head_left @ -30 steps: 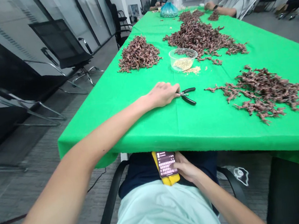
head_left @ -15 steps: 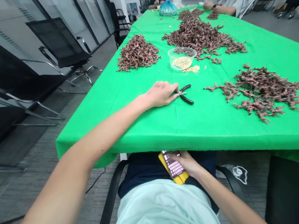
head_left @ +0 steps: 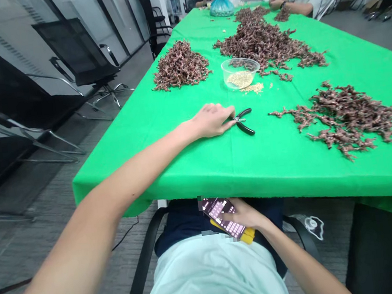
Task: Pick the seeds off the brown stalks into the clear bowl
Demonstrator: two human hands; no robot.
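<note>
On the green cloth, my left hand [head_left: 213, 120] pinches the jaw end of small pliers [head_left: 246, 128] with black handles. The handles are spread and point away to the right. Down in my lap, just below the table edge, my right hand [head_left: 243, 214] holds a phone [head_left: 213, 208]. Its screen is lit and shows a keyboard, with my thumb over it. A yellow item [head_left: 248, 236] lies behind the phone; what it is I cannot make out.
The green-covered table [head_left: 184, 167] bears a left pile [head_left: 181, 65], a large middle pile [head_left: 264, 43] and a right pile [head_left: 356, 115] of brown, knobbly twig-like pieces. A clear tub [head_left: 240, 74] holds pale grains, some spilled. A blue bag [head_left: 220, 6] and two people are farther back.
The phone has tilted more and shifted slightly left in my right hand, and my thumb has moved lower over the screen. My left hand stays on the pliers.
</note>
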